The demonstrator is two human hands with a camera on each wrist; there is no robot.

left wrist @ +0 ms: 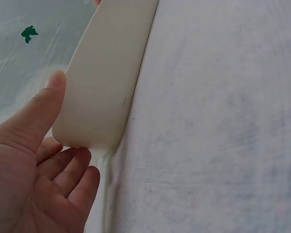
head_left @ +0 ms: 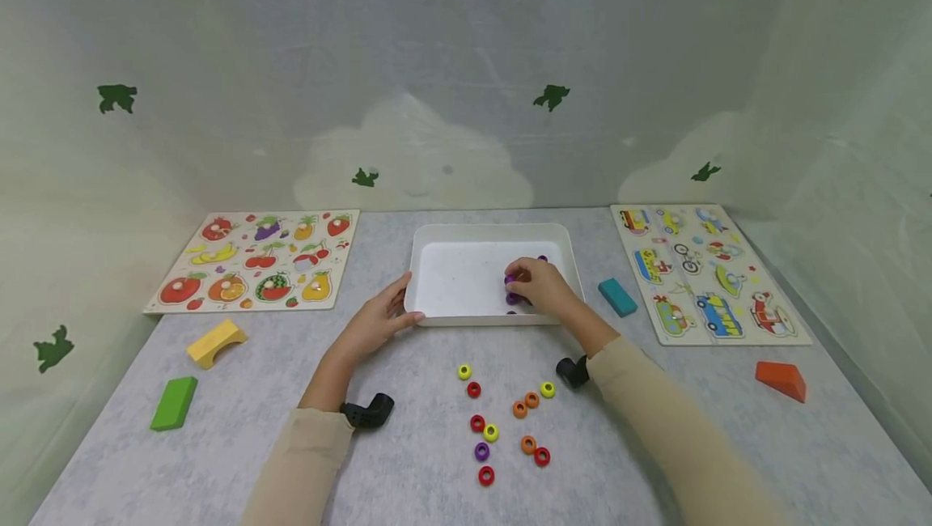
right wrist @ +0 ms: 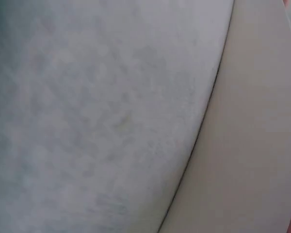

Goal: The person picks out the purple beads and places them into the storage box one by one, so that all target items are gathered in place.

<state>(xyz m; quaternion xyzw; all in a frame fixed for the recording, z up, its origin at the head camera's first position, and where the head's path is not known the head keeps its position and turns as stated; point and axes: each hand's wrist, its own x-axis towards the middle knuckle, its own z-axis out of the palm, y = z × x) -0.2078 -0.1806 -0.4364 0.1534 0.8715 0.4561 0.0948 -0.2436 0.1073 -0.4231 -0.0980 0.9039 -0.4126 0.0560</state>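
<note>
A shallow white tray (head_left: pixel 466 320) lies on the table in the head view. At its near left corner my left hand (head_left: pixel 374 320) holds it, thumb at the near rim and fingers along the left side. The left wrist view has this hand (left wrist: pixel 48 170) against the tray's outer wall (left wrist: pixel 104 73). Over the tray's right part, my right hand (head_left: pixel 542 287) pinches a purple bead (head_left: pixel 510 278) with bent fingers. Another purple bead (head_left: pixel 513 299) sits just below the fingertips. More purple beads show beside the hand, partly hidden. The right wrist view has mostly the tray's wall (right wrist: pixel 247 121).
Several red, yellow, orange and purple beads (head_left: pixel 482 451) lie scattered before the tray. A fruit puzzle board (head_left: pixel 342 267) is left, a vehicle puzzle board (head_left: pixel 677 299) right. Around are yellow (head_left: pixel 214 341), green (head_left: pixel 174 404), teal (head_left: pixel 617 297) and orange blocks (head_left: pixel 781 380).
</note>
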